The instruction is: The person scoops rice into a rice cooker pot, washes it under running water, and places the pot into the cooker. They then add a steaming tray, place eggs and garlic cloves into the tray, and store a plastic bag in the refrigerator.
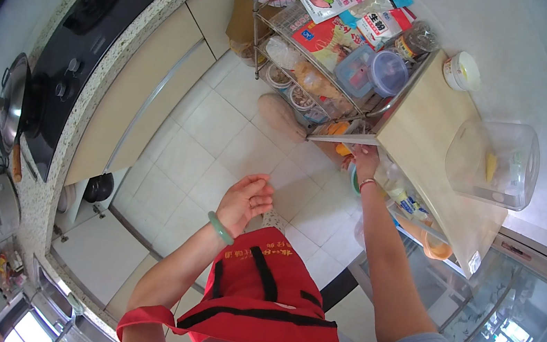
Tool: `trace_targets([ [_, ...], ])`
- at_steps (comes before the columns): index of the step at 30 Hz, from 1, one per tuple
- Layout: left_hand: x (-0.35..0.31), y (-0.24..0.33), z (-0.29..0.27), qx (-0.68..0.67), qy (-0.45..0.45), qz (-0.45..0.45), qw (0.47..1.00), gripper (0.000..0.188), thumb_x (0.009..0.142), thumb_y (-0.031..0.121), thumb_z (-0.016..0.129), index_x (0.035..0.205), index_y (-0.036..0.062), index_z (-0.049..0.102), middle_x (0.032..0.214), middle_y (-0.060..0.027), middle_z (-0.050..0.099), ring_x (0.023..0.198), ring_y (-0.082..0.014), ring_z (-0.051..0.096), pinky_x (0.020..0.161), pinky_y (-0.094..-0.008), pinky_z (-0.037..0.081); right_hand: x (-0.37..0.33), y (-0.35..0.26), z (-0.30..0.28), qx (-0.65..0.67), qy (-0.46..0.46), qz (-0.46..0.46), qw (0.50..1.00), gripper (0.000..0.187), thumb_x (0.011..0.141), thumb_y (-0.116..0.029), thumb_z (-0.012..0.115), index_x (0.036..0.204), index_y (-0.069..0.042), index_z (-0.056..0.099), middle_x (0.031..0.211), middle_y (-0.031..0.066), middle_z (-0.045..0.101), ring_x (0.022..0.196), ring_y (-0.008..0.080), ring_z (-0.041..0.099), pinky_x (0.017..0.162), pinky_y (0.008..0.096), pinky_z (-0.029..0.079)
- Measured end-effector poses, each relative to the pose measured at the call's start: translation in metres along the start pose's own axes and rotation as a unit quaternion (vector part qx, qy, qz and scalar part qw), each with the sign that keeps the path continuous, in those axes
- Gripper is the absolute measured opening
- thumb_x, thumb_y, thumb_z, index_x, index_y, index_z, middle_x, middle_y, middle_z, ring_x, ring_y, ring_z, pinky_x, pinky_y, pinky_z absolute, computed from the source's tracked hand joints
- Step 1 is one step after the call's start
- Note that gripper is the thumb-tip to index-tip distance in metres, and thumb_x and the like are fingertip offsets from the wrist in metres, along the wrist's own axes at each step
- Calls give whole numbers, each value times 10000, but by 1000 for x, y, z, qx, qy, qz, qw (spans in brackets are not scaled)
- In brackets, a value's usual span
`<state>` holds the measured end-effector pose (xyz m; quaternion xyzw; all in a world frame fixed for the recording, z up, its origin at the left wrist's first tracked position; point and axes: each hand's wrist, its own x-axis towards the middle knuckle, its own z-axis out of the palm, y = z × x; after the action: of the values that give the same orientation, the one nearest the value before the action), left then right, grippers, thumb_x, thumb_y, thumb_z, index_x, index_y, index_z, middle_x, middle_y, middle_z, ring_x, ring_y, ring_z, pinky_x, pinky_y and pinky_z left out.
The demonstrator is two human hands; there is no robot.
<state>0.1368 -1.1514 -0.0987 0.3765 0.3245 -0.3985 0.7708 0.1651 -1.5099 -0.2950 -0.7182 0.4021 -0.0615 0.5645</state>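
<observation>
My left hand (pixel 246 203), a green bangle (pixel 220 228) at its wrist, hangs over the tiled floor in front of my red apron (pixel 266 275). Its fingers are loosely bent and a little apart, and nothing shows in them. My right hand (pixel 363 161) reaches down to the front of a light wooden cabinet (pixel 425 133), just below its top corner. Its fingertips are partly hidden there, so what they grip, if anything, does not show. Close to them are a green-rimmed container (pixel 355 178) and something orange (pixel 341 148).
Beyond the cabinet stands a metal rack (pixel 264 23) packed with food bags and a blue-lidded tub (pixel 390 73). A clear plastic bin (pixel 498 164) and a white tub (pixel 462 71) sit on the cabinet top. At left, a wok (pixel 15 96) rests by the black stove (pixel 99 41).
</observation>
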Motion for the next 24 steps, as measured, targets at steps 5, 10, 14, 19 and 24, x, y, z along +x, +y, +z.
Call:
trace_targets([
  [5,30,-11,16,53,-14,-19,998,260,974,189,548,1215,91,543,1019,-51,647,875,-135,641,781,-294,543,33,51,-4,-83,31,-91,992,189,841,-125,699,981,-36,608,827,44,653,616,162,619,592,281,518],
  [10,90,-34,39,138,-70,-24,988,394,969,258,552,1337,125,504,1239,-50,573,1115,-164,551,909,-345,479,19,64,-18,138,76,-90,983,99,853,-5,642,908,-45,570,803,46,647,610,150,604,565,273,494],
  [14,141,-55,61,229,-77,0,970,548,947,369,569,1446,210,405,1448,-41,405,1344,-204,337,1003,-456,381,-28,4,-27,131,37,-2,991,133,878,22,607,859,-69,513,798,54,639,625,132,591,530,260,453],
  [19,153,-64,86,284,-69,-17,956,635,937,467,561,1491,270,321,1527,-47,306,1425,-228,215,1001,-520,371,-84,-25,-44,162,-9,53,985,47,928,-75,576,942,-68,532,991,85,693,880,150,659,708,237,487],
  [24,120,-40,74,193,-102,-80,973,678,910,622,507,1470,282,333,1407,-54,458,1279,-241,435,994,-543,403,-164,-117,-45,177,-163,5,971,82,943,-97,587,964,-33,541,1034,111,684,891,158,658,777,268,507],
])
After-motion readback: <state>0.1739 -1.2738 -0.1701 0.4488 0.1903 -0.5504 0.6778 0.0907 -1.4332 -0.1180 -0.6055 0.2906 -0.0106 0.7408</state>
